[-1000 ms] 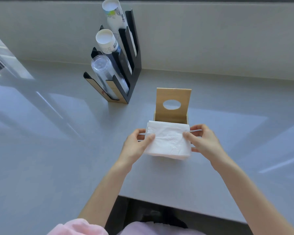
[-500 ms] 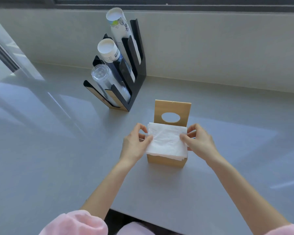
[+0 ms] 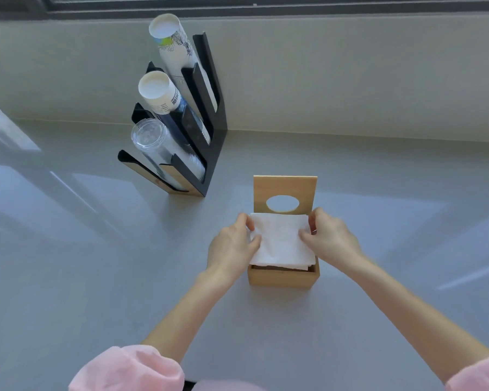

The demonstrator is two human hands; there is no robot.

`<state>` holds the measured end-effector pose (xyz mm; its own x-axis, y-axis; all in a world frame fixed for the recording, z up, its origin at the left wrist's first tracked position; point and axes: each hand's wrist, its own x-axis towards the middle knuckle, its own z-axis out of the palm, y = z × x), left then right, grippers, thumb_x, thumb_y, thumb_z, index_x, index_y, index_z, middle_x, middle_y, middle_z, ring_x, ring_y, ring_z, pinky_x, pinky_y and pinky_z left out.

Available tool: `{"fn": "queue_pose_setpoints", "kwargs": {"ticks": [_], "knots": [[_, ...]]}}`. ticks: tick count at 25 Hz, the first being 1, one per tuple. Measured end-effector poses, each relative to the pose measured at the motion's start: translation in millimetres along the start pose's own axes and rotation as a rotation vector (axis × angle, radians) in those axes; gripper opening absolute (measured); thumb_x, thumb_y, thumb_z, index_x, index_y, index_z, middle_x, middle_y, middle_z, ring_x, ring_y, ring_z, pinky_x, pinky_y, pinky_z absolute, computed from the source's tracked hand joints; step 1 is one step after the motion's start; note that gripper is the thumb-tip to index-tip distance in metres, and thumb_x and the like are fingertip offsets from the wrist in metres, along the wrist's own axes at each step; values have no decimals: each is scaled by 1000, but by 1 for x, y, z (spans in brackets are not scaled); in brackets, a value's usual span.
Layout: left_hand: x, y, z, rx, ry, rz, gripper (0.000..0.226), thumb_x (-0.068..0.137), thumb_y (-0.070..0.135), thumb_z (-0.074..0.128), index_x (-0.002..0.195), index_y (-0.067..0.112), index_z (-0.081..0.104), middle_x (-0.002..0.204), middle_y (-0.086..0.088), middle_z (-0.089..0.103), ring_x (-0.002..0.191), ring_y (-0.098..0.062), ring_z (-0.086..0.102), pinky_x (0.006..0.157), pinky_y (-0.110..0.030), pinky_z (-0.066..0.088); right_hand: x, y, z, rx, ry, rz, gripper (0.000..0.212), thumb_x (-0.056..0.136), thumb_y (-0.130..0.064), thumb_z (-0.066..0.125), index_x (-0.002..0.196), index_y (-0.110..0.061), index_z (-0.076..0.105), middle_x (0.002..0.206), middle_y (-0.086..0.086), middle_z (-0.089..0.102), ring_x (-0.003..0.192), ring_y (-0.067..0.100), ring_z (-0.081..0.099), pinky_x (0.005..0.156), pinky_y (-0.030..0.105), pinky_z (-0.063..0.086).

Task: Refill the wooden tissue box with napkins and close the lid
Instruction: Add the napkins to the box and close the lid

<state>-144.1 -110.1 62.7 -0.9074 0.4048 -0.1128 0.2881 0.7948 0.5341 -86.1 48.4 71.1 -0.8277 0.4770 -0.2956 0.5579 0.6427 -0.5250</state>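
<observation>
A small wooden tissue box [image 3: 283, 277] stands on the grey counter in the middle of the head view. Its lid [image 3: 285, 185], with an oval hole, stands upright at the back. A stack of white napkins [image 3: 280, 240] sits tilted in the box's open top, its near edge over the front rim. My left hand [image 3: 232, 249] grips the stack's left side and my right hand [image 3: 332, 237] grips its right side. The inside of the box is mostly hidden by the napkins.
A black cup dispenser [image 3: 209, 136] holding two paper cup stacks and a clear plastic cup stack [image 3: 150, 139] stands to the back left. A wall [image 3: 350, 74] runs along the counter's far edge. Pink sleeves [image 3: 130, 368] show at the bottom.
Both hands have carried the napkin stack forward and down from in front of the box into its open top. The box's front wall now shows below the napkins.
</observation>
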Motion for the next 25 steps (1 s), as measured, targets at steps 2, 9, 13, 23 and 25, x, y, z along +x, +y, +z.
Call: {"fn": "queue_pose_setpoints", "kwargs": {"ticks": [2, 9, 13, 23, 25], "knots": [[3, 1, 1, 84, -2, 56, 25, 92, 25, 47, 111, 9, 46, 104, -10, 64, 95, -31, 57, 64, -30, 35, -2, -3, 2, -91, 16, -18, 12, 88, -17, 43, 95, -8, 42, 94, 7, 57, 92, 32, 55, 65, 31, 34], [6, 0, 5, 223, -27, 159, 26, 93, 24, 43, 114, 8, 42, 105, -11, 62, 98, -29, 55, 64, -31, 33, -5, -9, 1, -262, 27, -53, 10, 89, -14, 43, 91, -11, 33, 84, 6, 46, 84, 26, 36, 67, 32, 32], [5, 8, 12, 350, -69, 186, 33, 94, 18, 39, 121, 1, 35, 107, -16, 59, 98, -32, 53, 62, -32, 30, -3, -10, 6, -376, 30, -92, 11, 89, -8, 42, 95, -9, 33, 108, 14, 58, 90, 33, 52, 65, 33, 30], [15, 20, 28, 656, -248, 216, 34, 82, -5, 52, 115, -2, 42, 95, -13, 62, 105, -31, 58, 43, -25, 16, 8, -14, 24, -747, -13, -213, 30, 86, 4, 48, 115, 0, 45, 114, 14, 62, 103, 33, 63, 43, 26, 15], [16, 20, 28, 664, -241, 223, 34, 82, -5, 52, 115, -2, 42, 108, -14, 64, 105, -30, 59, 43, -24, 16, 11, -13, 27, -738, -36, -203, 29, 85, 5, 48, 113, 0, 46, 114, 14, 63, 103, 33, 62, 43, 26, 16]]}}
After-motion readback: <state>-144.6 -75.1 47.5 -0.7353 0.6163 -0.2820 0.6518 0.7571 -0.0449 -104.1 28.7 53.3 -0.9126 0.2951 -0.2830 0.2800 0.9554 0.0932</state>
